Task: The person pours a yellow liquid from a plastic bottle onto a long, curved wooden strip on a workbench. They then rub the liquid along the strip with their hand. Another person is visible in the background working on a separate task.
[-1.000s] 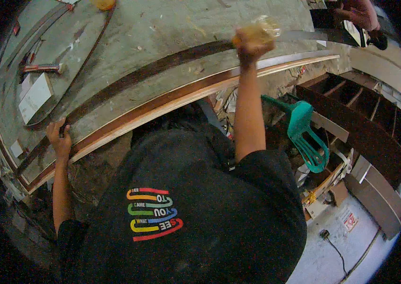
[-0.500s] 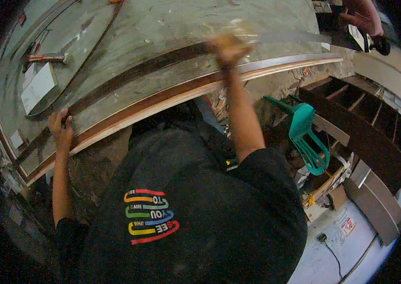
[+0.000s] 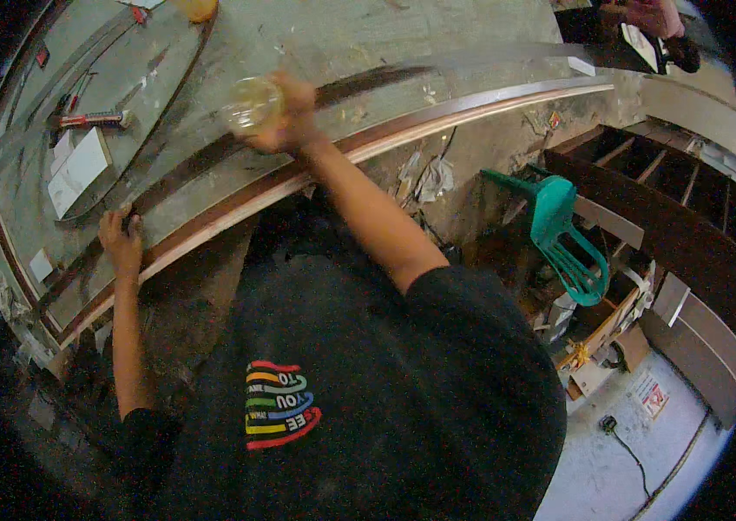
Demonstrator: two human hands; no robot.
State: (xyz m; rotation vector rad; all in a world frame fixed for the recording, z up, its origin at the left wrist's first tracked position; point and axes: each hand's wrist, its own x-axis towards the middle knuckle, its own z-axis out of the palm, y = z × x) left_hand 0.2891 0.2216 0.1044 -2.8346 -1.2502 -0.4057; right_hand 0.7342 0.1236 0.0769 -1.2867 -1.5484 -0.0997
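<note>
A long, thin dark strip lies along the table near its front edge. My right hand is closed around a round, clear yellowish thing, smeared by motion, and is over the strip. Its kind I cannot make out; it could be a roll of tape or a jar. Toward the strip's left end, my left hand has its fingers bent over the strip, gripping it. Beyond that hand lie a white panel piece and a hammer with a red and black handle.
The worktable has a brown wooden edging. Right of me are a green plastic chair, a dark slatted frame and leaning boards. Another person's arm shows at the far right. A cable lies at lower right.
My right hand has swept left along the strip with the round thing, from the middle toward my left hand. My left hand keeps its place on the strip. The view has shifted slightly.
</note>
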